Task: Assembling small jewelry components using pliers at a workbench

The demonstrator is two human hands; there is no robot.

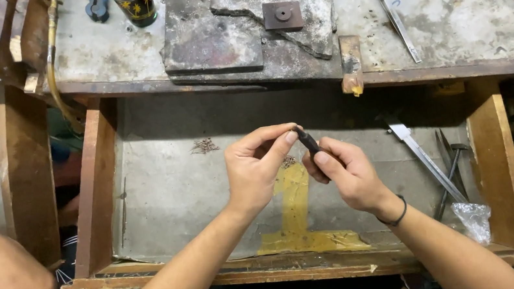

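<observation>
The right hand (345, 173) clenches a short dark tool (309, 143), whose tip juts up and left past the thumb. The left hand (256, 164) pinches at that tip with thumb and forefinger (whatever sits between them is too small to see). Both hover over a wooden tray (97, 203), with a yellow patch (292, 192) beneath and tweezers (425, 160) lying to the right.

The tabletop (450, 16) is dull grey metal sheet, scratched and stained, edged in worn brown wood. On it lies a rough, cracked, soot-blackened slab (236, 29). The drawer tray (171, 194) is matt grey, patched with yellow tape (294, 205). Shiny steel tweezers (396, 13) and crinkled clear plastic (474, 219) gleam.
</observation>
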